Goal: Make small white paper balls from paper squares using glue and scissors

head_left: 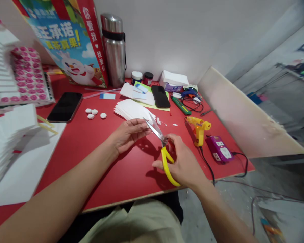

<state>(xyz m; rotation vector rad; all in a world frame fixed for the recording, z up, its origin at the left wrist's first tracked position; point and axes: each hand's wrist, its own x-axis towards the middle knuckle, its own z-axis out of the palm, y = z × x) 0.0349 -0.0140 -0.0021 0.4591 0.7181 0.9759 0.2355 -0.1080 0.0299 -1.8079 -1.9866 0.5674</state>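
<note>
- Scissors (164, 139): just before the paper stack (131, 109), blades parted.
- Right hand (183, 161): fingers clamped on the scissors.
- Left hand (128, 135): before the stack, fingertips by the blades; cannot tell whether they grip anything.
- Glue gun (199, 131): right of the stack.

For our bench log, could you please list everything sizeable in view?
scissors: 1, silver and yellow, centre
round pieces: 4, white, left of centre
paper stack: 1, white, centre
phones: 2, black, left and centre back
flask: 1, silver, back
printed bag: 1, multicoloured, back
jars: 2, white-lidded and black-lidded, back
packet: 1, white and purple, back right
slim tool: 1, green, right
glue gun: 1, yellow, right
power socket: 1, purple, right
panel: 1, white, right
slatted forms: count unclear, white, far left
patterned pack: 1, pink and white, far left
table: 1, red, beneath
left hand: 1, bare, at scissors' tips
right hand: 1, bare, holding scissors
</note>
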